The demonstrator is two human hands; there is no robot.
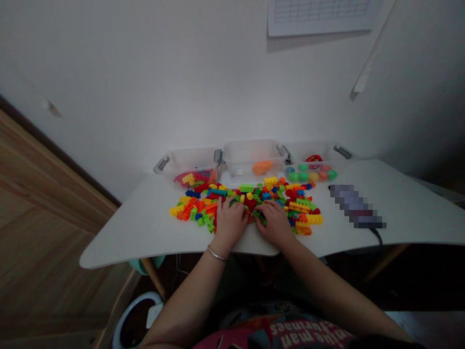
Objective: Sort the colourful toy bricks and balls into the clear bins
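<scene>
A spread pile of colourful toy building blocks [203, 207] lies on the white table, with red, yellow, green, orange and blue pieces mixed together. My left hand [231, 220] is at the near middle of the pile, its outer fingers a little apart and its index finger bent toward the thumb. Close beside it, my right hand [274, 222] has its fingers curled inward among green and red pieces. Both sets of fingertips meet the blocks near a red piece [250, 203]. Whatever the fingertips pinch is too small and covered to make out.
Behind the pile stand a left clear bin [192, 156] with blocks, a middle clear bin [250, 149] with an orange piece [262, 167], and a right clear bin [312, 149] with coloured balls. A pixelated device [356, 206] with a cable lies on the white table [410, 208]. A wall rises behind.
</scene>
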